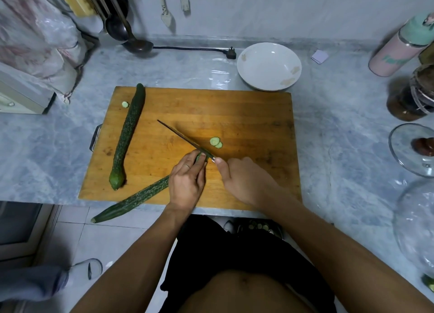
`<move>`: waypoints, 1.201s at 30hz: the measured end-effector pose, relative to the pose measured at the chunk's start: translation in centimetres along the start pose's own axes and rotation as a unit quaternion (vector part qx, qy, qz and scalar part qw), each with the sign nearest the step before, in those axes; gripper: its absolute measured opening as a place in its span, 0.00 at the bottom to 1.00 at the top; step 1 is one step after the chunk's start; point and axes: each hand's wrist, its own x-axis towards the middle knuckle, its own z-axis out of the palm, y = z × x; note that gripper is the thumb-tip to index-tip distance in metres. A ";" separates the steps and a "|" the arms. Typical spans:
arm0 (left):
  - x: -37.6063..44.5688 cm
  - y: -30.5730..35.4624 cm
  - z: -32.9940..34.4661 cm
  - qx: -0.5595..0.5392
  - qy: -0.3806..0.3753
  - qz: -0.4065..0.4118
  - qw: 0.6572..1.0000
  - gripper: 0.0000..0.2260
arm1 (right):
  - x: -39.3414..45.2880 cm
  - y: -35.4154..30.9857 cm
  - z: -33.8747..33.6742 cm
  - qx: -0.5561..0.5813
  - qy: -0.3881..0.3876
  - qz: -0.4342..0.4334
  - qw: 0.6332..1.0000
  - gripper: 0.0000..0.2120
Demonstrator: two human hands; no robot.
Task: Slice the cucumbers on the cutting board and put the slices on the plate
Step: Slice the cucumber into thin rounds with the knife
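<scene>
Two long, dark green, bumpy cucumbers are at the rectangular wooden cutting board (pixel 234 115), which sits on the grey marbled bench (pixel 340 129). One whole cucumber (pixel 128 134) lies lengthwise along the board's left side, with a small cut end piece (pixel 125 104) just beside its far tip. The second cucumber (pixel 131 201) lies slanted across the near edge, its uncut end hanging out past the board and the bench. The left hand (pixel 186 183) has its grip curled over this cucumber at the cut end, fingertips right against the blade. The right hand (pixel 244 178) has its grip clenched round the handle of a thin dark knife (pixel 185 140), the blade angled away to the upper left. Two pale green round slices (pixel 216 142) lie overlapping on the board just right of the blade. A white round plate (pixel 269 66) stands behind the board, touching its far edge.
</scene>
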 end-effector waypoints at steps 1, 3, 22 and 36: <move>0.0 -0.1 0.1 -0.001 -0.001 -0.001 1.000 0.11 | 0.3 -0.1 0.2 -0.005 0.005 -0.002 1.000 0.27; 0.0 0.0 0.0 -0.003 -0.004 -0.005 1.000 0.11 | 0.7 0.0 0.4 -0.011 0.022 -0.007 1.000 0.25; 0.3 0.4 -1.5 -0.062 -0.025 -0.028 0.997 0.12 | -2.5 0.0 -3.1 0.015 -0.023 -0.019 0.999 0.27; 0.1 -0.1 -0.8 -0.064 -0.019 -0.045 0.997 0.14 | -3.7 -0.2 -2.1 -0.021 0.012 -0.032 0.999 0.28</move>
